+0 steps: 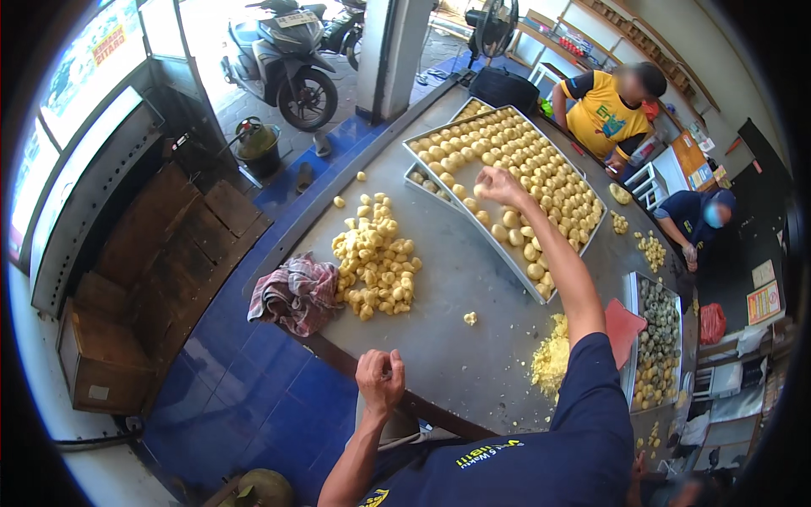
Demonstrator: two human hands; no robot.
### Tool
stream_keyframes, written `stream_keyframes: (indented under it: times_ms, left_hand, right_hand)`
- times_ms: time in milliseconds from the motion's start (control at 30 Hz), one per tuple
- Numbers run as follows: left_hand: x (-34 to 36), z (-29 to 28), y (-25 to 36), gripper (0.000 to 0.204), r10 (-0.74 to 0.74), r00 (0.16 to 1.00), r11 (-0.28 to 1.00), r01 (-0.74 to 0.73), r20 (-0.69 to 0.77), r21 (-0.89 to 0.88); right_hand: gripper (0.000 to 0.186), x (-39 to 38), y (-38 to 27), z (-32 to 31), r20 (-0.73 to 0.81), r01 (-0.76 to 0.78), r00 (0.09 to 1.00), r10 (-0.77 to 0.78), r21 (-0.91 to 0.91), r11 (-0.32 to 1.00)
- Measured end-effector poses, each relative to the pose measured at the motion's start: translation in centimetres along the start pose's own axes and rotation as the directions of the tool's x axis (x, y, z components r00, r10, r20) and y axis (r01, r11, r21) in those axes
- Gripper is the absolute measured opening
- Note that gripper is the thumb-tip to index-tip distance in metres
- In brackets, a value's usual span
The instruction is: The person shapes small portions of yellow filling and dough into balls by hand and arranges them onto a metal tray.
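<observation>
My right hand (503,188) pinches a round yellow dough ball (481,191) over a large metal tray (541,297) of rows of similar balls, with another tray stacked beneath it. My left hand (380,384) is curled closed above the table's near edge; what it holds, if anything, is hidden. On the steel table (448,355) lie a heap of small yellow dough pieces (372,266), a crumpled checked cloth (296,291) at the left and a pile of yellow crumbs (549,355) near my right arm.
A red scraper (625,331) and a tray of dark balls (655,346) lie at right. A co-worker in yellow (608,118) and one in a mask (688,220) are across the table, another at bottom right. A scooter (279,63), fan (486,29) and wooden cabinet (152,287) surround it.
</observation>
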State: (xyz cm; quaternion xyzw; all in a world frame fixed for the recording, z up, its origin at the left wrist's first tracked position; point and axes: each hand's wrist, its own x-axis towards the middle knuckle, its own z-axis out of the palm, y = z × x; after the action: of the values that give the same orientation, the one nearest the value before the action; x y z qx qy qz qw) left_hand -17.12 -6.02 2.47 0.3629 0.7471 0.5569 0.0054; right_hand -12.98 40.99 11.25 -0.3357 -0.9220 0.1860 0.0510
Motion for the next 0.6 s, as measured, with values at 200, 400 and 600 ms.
stream_keyframes:
  times_ms: [200, 400, 600]
  left_hand:
    - [-0.1, 0.0, 0.2, 0.024, 0.001, 1.0, 1.0, -0.001, 0.006, -0.014]
    - [-0.1, -0.3, 0.3, 0.024, -0.024, 1.0, 0.999, 0.024, 0.019, -0.023]
    - [0.0, 0.0, 0.0, 0.024, 0.031, 0.999, 0.999, -0.03, 0.022, -0.021]
  right_hand:
    - [0.025, 5.4, 3.8, 3.4, -0.009, -0.073, 0.996, 0.092, 0.537, 0.84]
    - [0.023, -0.1, 5.1, 0.9, -0.077, 0.081, 0.991, -0.108, -0.294, 0.952]
    - [0.022, -5.2, 5.7, -1.1, 0.098, 0.104, 0.992, -0.085, -0.209, 0.972]
